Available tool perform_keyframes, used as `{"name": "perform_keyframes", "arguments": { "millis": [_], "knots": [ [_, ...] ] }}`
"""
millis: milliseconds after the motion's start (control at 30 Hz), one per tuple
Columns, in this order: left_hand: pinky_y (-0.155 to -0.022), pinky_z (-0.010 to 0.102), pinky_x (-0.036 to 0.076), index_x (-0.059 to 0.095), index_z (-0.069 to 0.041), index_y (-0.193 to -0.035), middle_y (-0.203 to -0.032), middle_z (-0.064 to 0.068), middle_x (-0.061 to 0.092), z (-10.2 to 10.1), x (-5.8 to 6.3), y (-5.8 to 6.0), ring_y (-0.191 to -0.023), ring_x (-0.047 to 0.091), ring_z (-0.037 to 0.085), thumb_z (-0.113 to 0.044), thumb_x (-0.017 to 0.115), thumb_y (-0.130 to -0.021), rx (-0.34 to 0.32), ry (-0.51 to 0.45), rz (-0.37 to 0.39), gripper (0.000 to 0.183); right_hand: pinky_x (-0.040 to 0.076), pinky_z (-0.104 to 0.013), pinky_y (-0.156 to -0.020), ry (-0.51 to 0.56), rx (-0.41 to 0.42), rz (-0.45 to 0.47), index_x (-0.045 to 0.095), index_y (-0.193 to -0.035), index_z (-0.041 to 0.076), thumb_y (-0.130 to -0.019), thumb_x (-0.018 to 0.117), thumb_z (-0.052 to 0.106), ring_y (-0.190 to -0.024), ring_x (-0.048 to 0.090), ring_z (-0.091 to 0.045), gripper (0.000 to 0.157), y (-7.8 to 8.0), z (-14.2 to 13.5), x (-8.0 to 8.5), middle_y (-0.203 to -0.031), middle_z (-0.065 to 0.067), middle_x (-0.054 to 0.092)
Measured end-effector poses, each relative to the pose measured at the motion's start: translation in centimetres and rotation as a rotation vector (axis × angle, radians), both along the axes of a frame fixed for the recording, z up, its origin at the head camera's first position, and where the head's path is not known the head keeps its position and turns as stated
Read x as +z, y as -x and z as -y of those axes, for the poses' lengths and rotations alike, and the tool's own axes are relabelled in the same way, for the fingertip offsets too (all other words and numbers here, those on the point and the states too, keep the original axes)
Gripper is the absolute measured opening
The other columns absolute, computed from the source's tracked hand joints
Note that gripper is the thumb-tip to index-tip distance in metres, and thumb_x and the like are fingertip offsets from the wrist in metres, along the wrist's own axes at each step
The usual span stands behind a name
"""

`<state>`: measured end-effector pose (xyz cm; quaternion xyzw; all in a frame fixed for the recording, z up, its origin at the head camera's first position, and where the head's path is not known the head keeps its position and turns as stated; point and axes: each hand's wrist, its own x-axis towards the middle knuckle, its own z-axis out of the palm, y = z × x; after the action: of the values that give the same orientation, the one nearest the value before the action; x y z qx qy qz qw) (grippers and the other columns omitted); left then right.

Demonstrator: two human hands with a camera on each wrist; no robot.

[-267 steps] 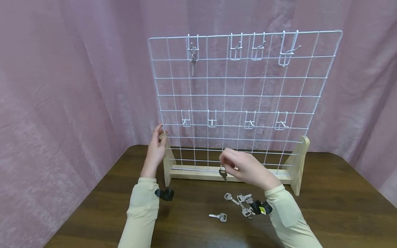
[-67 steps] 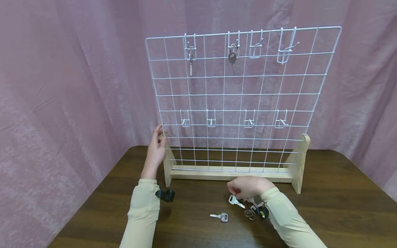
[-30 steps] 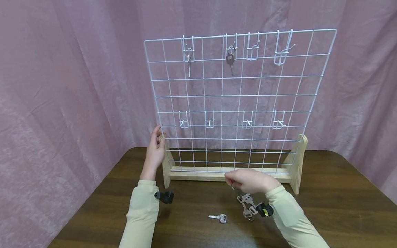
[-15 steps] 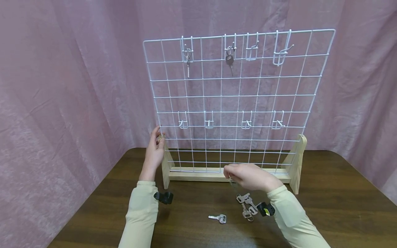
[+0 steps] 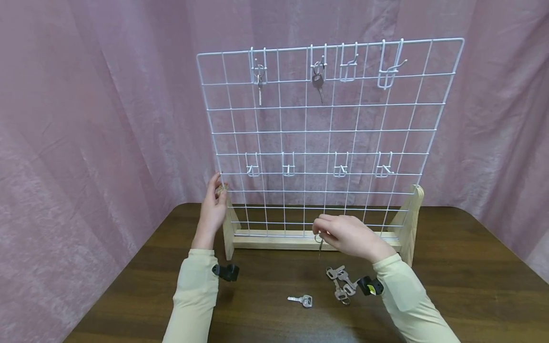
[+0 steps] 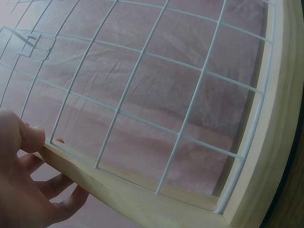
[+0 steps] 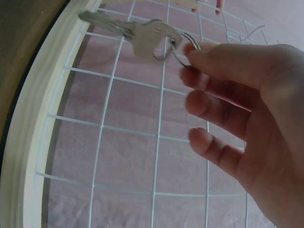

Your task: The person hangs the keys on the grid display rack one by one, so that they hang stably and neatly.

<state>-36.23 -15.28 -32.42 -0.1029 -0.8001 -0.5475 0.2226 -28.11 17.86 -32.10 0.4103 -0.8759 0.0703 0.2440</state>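
Observation:
My right hand [image 5: 347, 236] pinches a key ring [image 7: 177, 53] between thumb and forefinger, and a metal key [image 7: 145, 40] dangles from it in front of the rack's bottom rail. The other fingers are loosely bent. My left hand [image 5: 212, 212] grips the left wooden side [image 5: 228, 231] of the stand, with the thumb on one face and fingers behind, as the left wrist view shows. A white wire grid [image 5: 330, 130] rises from this stand. Two keys hang on its upper hooks: one key [image 5: 259, 93] at left, and a dark-headed key [image 5: 318, 80] beside it.
Bare hooks include a long upper-right hook [image 5: 388, 71] and several in the lower row, such as the rightmost hook [image 5: 383, 170]. Several keys [image 5: 341, 293] lie clustered below my right hand. One separate key [image 5: 306, 300] lies left of them on the brown table [image 5: 266, 319].
The key held earlier now hangs on the second upper hook. My right hand has reached down to the pile and lifted another key on its ring. My left hand keeps its grip.

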Motion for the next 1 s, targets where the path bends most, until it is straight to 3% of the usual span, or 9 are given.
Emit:
{"name": "perform_keyframes", "arguments": {
  "millis": [167, 367, 733, 1000],
  "knots": [
    [-0.107, 0.049, 0.041, 0.027, -0.017, -0.151, -0.150, 0.021, 0.037, 0.1, 0.1, -0.1, -0.132, 0.046, 0.040, -0.008, 0.041, -0.103, -0.001, 0.002, 0.006, 0.051, 0.052, -0.027, -0.060, 0.064, -0.022, -0.074, 0.065, -0.091, 0.017, -0.087, 0.068, 0.008, -0.068, 0.061, -0.005, 0.010, -0.1, -0.1, 0.5, -0.088, 0.009, 0.066],
    [-0.107, 0.050, 0.042, 0.027, -0.018, -0.152, -0.151, 0.021, 0.036, 0.2, 0.0, -0.1, -0.131, 0.047, 0.040, -0.009, 0.041, -0.103, 0.003, 0.004, 0.015, 0.051, 0.049, -0.024, -0.056, 0.129, -0.052, -0.102, 0.065, -0.096, 0.014, -0.091, 0.063, 0.007, -0.063, 0.055, -0.002, 0.009, -0.5, -0.3, 1.2, -0.085, 0.007, 0.069],
    [-0.109, 0.051, 0.040, 0.026, -0.018, -0.152, -0.151, 0.022, 0.035, 0.5, 0.2, -0.2, -0.134, 0.044, 0.039, -0.009, 0.040, -0.103, 0.002, 0.005, 0.020, 0.051, 0.055, -0.032, -0.061, 0.335, -0.040, -0.302, 0.065, -0.101, 0.007, -0.088, 0.065, 0.002, -0.075, 0.067, -0.013, 0.014, -1.0, 0.1, 2.6, -0.091, -0.003, 0.072],
    [-0.109, 0.051, 0.040, 0.026, -0.019, -0.152, -0.152, 0.021, 0.035, 0.1, 0.0, 0.0, -0.133, 0.045, 0.038, -0.010, 0.040, -0.103, -0.011, 0.002, 0.017, 0.052, 0.043, -0.017, -0.056, 0.525, -0.056, -0.335, 0.065, -0.102, 0.002, -0.084, 0.066, -0.008, -0.064, 0.051, -0.006, 0.021, -2.6, -0.2, 4.6, -0.085, -0.005, 0.067]
  ]
}}
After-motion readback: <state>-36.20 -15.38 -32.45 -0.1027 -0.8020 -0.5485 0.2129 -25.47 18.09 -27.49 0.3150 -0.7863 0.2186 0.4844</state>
